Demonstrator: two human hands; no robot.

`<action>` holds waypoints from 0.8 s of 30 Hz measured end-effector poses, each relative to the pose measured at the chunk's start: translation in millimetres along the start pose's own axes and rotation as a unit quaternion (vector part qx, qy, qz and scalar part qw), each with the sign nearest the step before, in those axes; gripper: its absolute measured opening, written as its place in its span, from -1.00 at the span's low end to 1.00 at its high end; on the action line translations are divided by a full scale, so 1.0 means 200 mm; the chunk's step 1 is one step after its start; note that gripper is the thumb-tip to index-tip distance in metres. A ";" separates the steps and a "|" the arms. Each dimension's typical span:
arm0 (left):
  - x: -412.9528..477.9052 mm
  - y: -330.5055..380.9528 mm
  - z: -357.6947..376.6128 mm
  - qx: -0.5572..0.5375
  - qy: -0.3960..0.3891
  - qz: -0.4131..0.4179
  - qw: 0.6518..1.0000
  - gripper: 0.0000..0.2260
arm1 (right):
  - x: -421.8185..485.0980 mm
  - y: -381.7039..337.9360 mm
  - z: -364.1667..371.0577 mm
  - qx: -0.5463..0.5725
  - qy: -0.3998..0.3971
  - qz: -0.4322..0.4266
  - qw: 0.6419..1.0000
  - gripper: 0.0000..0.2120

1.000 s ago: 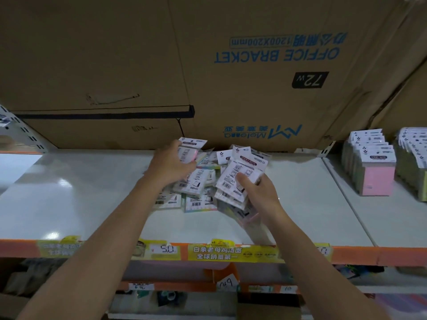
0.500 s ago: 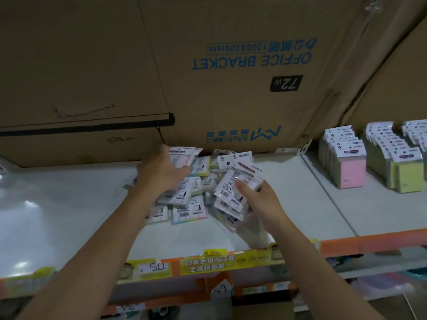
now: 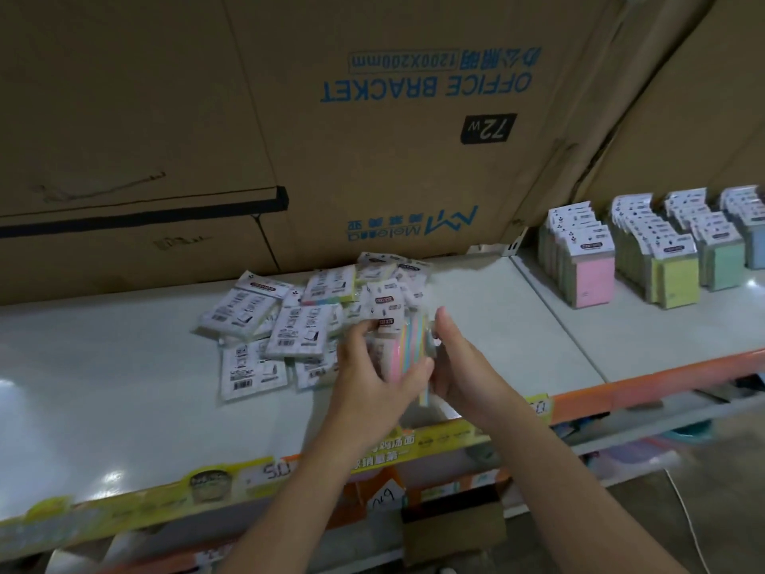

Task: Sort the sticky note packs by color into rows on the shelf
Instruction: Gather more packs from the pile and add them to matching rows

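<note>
A loose heap of sticky note packs (image 3: 289,329) lies mostly face down on the white shelf (image 3: 124,387), showing white barcode backs. My left hand (image 3: 368,374) and my right hand (image 3: 463,366) together hold a bunch of packs (image 3: 407,350) upright just in front of the heap, pastel striped edges showing between the palms. My left fingers curl round its left side; my right hand grips its right side with the thumb raised. On the neighbouring shelf section stand sorted rows: pink packs (image 3: 588,275), yellow packs (image 3: 670,279), green packs (image 3: 720,258).
Large cardboard boxes (image 3: 372,130) fill the back of the shelf. An orange shelf edge with yellow price labels (image 3: 393,453) runs along the front. A blue row (image 3: 755,246) stands at the far right. Lower shelves hold more goods.
My left hand left the heap and came to the bunch held by my right hand. The bunch was turned so its coloured edges show. The view shifted left.
</note>
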State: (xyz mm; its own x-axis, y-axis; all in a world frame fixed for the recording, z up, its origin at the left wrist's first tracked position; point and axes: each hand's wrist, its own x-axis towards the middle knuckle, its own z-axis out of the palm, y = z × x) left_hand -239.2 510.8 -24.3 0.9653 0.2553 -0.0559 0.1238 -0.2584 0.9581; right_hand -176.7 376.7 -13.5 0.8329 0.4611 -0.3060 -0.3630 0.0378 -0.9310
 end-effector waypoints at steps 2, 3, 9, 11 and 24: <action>-0.04 0.02 0.00 -0.038 -0.027 0.001 0.999 -0.19 | -0.06 0.00 -0.01 0.021 -0.004 0.001 1.000 -0.32; -0.06 0.02 0.00 -0.061 -0.040 0.006 0.997 -0.22 | -0.09 0.00 -0.01 0.022 -0.001 -0.003 1.000 -0.35; -0.19 -0.01 0.08 -0.251 -0.086 -0.055 0.963 -0.41 | -0.26 0.11 -0.08 -0.021 0.078 -0.045 0.996 -0.73; -0.22 0.00 0.12 -0.314 -0.112 -0.071 0.940 -0.39 | -0.30 0.15 -0.15 -0.049 0.103 -0.050 0.992 -0.89; -0.37 0.13 0.65 -0.483 -0.172 -0.135 0.848 -0.34 | -0.67 0.16 -0.73 0.021 0.083 -0.041 0.996 -0.56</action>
State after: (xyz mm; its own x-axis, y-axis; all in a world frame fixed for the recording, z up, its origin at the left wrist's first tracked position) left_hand -277.4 363.9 -31.1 0.9624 -0.1461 -0.2289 0.2647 0.6925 0.6711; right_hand -238.5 186.3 -32.0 0.9166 0.3029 -0.2609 -0.3050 0.1080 -0.9462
